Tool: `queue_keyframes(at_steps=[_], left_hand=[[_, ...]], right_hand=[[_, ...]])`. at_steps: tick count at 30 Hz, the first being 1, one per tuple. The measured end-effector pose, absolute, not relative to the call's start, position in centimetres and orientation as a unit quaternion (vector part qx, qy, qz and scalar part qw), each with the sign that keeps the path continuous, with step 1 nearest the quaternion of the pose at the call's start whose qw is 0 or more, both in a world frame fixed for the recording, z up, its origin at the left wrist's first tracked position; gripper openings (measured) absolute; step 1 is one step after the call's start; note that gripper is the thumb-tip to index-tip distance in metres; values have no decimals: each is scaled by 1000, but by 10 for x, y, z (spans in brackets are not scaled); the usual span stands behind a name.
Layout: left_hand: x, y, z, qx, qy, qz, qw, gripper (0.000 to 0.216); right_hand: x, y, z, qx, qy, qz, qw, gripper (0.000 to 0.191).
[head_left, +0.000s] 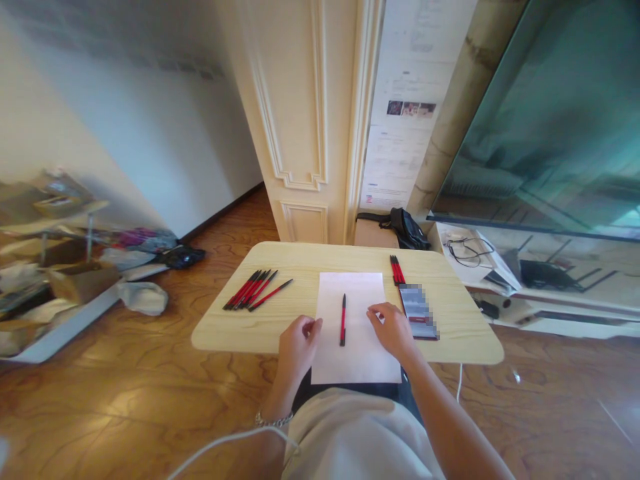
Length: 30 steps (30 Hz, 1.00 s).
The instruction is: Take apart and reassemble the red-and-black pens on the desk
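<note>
A red pen with black ends [343, 321] lies lengthwise on a white sheet of paper [330, 363], between my two hands and touched by neither. At the sheet's left edge is my left hand [299, 340], loosely curled, with nothing visible in its fingers. My right hand [393, 327] rests over the sheet's right side, its thumb and forefinger slightly apart and holding nothing. Several red and black pens [250, 290] lie side by side at the table's left. A smaller bunch of red pens [397, 269] lies at the far right, above a phone [419, 312] with a blurred screen.
Everything lies on a pale wooden table [220, 333] with rounded corners. A white cable [235, 437] crosses my left forearm. Beyond the table are a black bag [407, 228] and a low cabinet with cables. Boxes and plastic bags [143, 298] clutter the floor at left.
</note>
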<state>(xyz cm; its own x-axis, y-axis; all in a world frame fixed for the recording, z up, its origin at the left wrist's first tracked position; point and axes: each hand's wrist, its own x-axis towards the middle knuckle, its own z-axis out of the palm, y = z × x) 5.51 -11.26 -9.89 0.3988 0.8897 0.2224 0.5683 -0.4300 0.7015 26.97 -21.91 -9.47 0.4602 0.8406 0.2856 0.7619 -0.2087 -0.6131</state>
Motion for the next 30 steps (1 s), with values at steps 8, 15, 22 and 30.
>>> queue_keyframes(at_steps=[8, 15, 22, 30], left_hand=[[40, -116, -105, 775, 474, 304, 287, 27], [39, -116, -100, 777, 468, 288, 307, 28], [39, -117, -92, 769, 463, 306, 318, 26], [56, -124, -78, 758, 402, 318, 404, 27]], right_hand=[[246, -187, -89, -826, -497, 125, 234, 28], [241, -139, -72, -869, -466, 131, 103, 53], [239, -121, -76, -874, -462, 138, 66, 51], [259, -133, -71, -789, -499, 240, 265, 43]])
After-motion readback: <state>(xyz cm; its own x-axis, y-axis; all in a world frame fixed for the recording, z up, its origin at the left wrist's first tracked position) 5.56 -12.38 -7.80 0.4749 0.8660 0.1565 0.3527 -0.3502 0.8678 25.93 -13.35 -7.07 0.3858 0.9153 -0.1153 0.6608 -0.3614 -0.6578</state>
